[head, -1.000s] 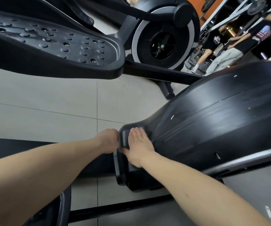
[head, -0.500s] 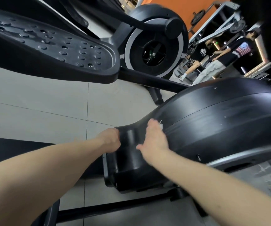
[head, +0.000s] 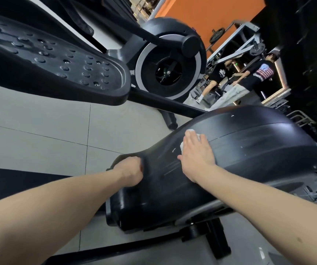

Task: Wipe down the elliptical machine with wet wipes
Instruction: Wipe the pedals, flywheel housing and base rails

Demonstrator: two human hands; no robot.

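Right hand (head: pixel 196 156) has slid up the shroud (head: pixel 259 150), flat on the wipe (head: pixel 192 133); left hand (head: pixel 132 174) stays curled round the edge. Advise overlapping strokes, firm pressure.

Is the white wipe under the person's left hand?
No, the wipe lies under the right hand; the left hand grips the cover's edge.
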